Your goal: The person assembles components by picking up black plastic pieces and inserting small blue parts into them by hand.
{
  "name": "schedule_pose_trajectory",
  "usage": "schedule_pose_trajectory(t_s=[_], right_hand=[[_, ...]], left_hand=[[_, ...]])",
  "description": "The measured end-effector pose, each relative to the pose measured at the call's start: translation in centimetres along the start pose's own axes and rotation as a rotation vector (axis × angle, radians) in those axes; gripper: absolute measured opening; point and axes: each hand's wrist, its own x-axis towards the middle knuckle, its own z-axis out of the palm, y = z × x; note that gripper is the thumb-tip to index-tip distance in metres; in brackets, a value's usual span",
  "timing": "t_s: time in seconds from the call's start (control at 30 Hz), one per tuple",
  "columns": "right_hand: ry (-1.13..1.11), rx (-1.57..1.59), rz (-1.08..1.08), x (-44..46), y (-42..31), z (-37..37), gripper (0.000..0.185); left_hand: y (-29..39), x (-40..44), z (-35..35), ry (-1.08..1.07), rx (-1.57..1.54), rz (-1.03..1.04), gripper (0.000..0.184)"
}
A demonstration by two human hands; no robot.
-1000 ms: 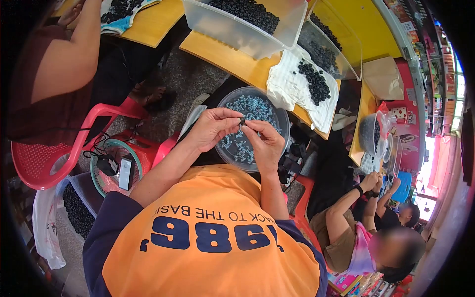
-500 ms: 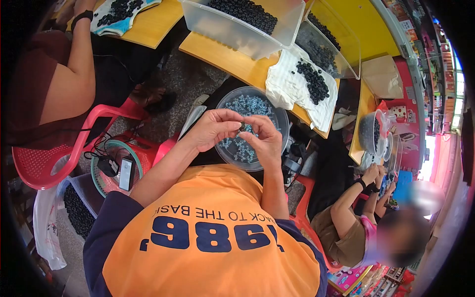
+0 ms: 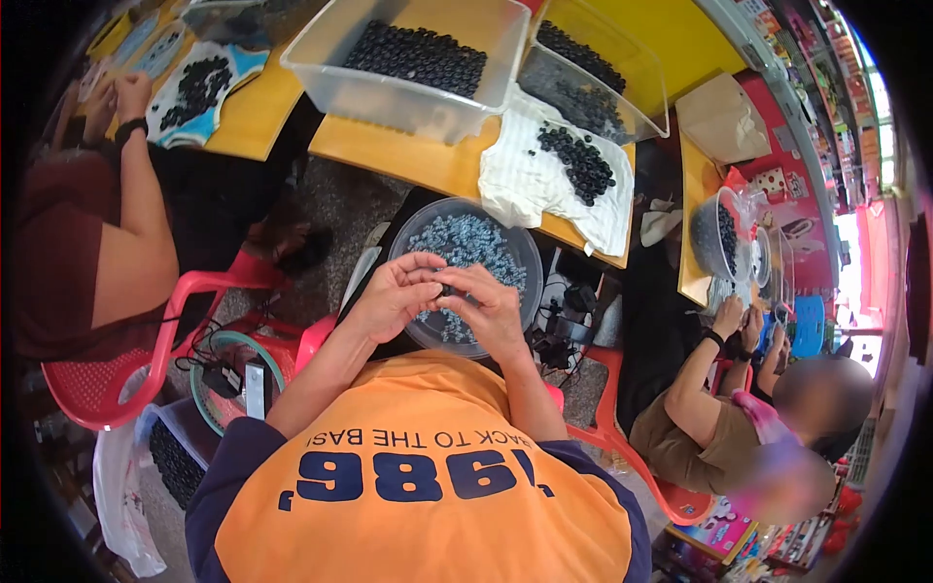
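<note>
Piece (image 3: 446,291), small and dark, sits between the fingertips of both hands, above the tub (image 3: 534,275). It could slip, I judge: it is tiny, only the tips bear on it, and a hard or uneven squeeze might shoot it out sideways. Dropped straight down, it would land among the pale blue bits (image 3: 468,236); its dark colour should show up there, but it might roll under them. Fingers crowding it could also hide a poor hold.

It looks black and rounded; the skin covers most of it, so its full shape and any hole or seam I cannot tell.

The left hand (image 3: 391,299) pinches it between thumb and forefinger. The right hand (image 3: 493,309) meets it from the other side, thumb and forefinger pressed in close against it.

Beyond the tub, a white cloth (image 3: 505,189) hangs over the edge of the table (image 3: 360,155), with black pieces (image 3: 581,167) heaped on it. A clear box (image 3: 389,109) beside it holds many more. Off to the left, a co-worker's hand (image 3: 132,95) is near another dark heap (image 3: 197,92).
</note>
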Motion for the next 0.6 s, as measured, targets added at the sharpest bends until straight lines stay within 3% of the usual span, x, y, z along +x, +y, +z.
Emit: schedule_pose_trajectory(t_s=[0.13,0.33,0.47,0.53,0.6], right_hand=[[0.047,0.056,-0.082,0.5,0.4,-0.4,0.027],[-0.088,0.247,0.053,1.2,1.7,-2.0,0.026],[-0.18,0.34,0.101,3.6,1.3,-6.7,0.03],[-0.003,0.324,0.222,5.1,4.0,-9.2,0.024],[0.333,-0.01,0.258,7.2,7.4,-11.6,0.015]], left_hand=[[0.4,0.2,0.8,0.011,-0.032,-0.004,0.032],[1.4,0.9,2.3,0.072,0.063,-0.049,0.033],[5.1,2.3,6.0,0.109,0.366,-0.063,0.042],[8.7,4.1,7.8,0.127,0.634,0.108,0.028],[12.5,6.5,9.3,0.319,0.921,0.253,0.02]])
